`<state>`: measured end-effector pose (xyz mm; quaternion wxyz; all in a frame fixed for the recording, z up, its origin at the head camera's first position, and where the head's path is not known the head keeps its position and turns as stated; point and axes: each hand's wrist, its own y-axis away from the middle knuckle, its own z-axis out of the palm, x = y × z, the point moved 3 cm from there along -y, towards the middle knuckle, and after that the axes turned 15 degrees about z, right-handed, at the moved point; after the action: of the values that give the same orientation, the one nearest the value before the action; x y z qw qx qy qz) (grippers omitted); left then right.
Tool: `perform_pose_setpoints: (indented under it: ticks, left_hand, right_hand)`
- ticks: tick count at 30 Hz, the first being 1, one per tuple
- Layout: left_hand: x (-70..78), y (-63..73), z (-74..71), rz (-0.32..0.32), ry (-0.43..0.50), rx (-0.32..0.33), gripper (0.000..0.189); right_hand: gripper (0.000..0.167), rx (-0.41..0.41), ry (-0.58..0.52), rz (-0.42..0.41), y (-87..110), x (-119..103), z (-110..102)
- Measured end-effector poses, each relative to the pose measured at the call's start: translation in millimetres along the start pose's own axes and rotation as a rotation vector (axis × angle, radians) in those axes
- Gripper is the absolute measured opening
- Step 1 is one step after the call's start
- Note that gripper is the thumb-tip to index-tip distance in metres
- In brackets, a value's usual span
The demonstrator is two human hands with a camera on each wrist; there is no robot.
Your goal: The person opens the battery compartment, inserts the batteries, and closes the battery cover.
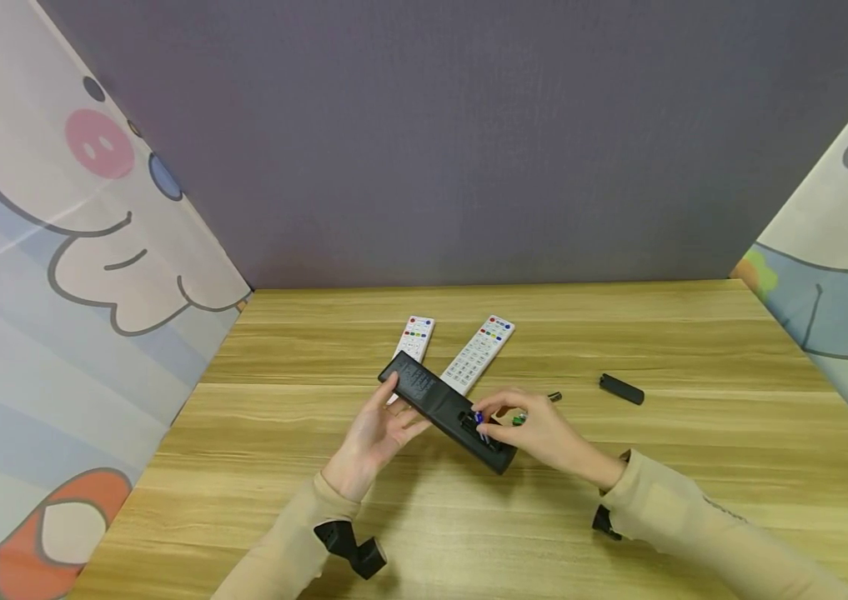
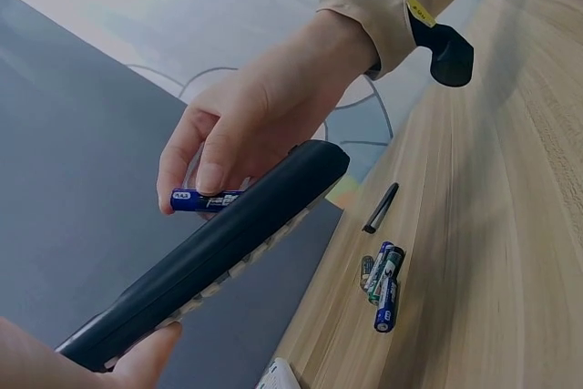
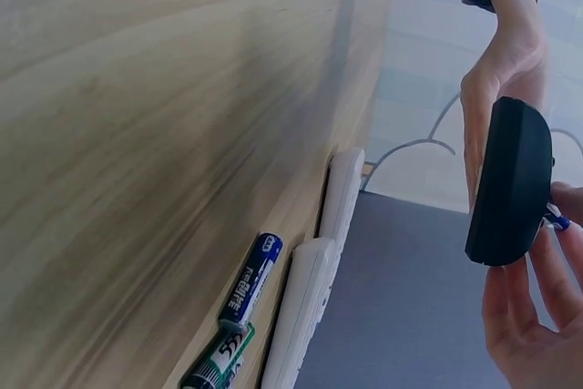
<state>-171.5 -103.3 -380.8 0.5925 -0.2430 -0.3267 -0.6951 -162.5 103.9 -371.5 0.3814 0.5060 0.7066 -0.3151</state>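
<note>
My left hand (image 1: 374,437) holds a black remote control (image 1: 431,400) by its far end, above the table. The remote's back faces up, and its battery compartment is uncovered at the end near my right hand (image 1: 539,429). That hand pinches a blue battery (image 2: 196,200) between thumb and fingers, right at the compartment. In the left wrist view one end of the battery sticks out past the remote's back. Whether another battery sits inside cannot be made out. The black battery cover (image 1: 622,389) lies on the table to the right.
Two white remote controls, a longer one (image 1: 478,354) and a partly hidden one (image 1: 414,337), lie behind the black remote. Several loose batteries (image 2: 386,302), blue and green, lie together on the wooden table (image 1: 281,350) beyond my right hand. A grey panel (image 1: 469,150) rises behind.
</note>
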Motion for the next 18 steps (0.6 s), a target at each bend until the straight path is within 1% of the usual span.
perform_pose_setpoints:
  ticks: [4, 8, 11, 13, 16, 18]
  left_hand:
    - [0.2, 0.4, 0.3, 0.003, 0.003, -0.007, 0.026]
    - [-0.3, 0.2, 0.2, 0.002, 0.004, -0.006, 0.026]
    - [-0.8, 0.2, -0.2, 0.000, 0.006, -0.008, 0.026]
    - [-0.9, 0.6, -0.4, -0.001, 0.006, -0.013, 0.028]
    - [-0.8, 1.1, -0.3, -0.003, 0.004, -0.016, 0.027]
    - [-0.5, 1.4, 0.3, -0.007, 0.008, -0.018, 0.026]
  right_hand:
    - [0.020, 0.010, 0.026, -0.072, 1.1, -0.4, 0.6]
    - [0.020, 0.027, 0.062, -0.214, 1.0, -0.3, 2.4]
    - [0.022, 0.030, 0.099, -0.283, 1.2, 0.5, 4.0]
    - [0.023, 0.019, 0.122, -0.288, 2.0, 1.0, 4.2]
    - [0.028, -0.023, 0.156, -0.261, 4.5, 2.0, 4.3]
    - [0.035, -0.050, 0.181, -0.242, 6.1, 2.4, 4.8]
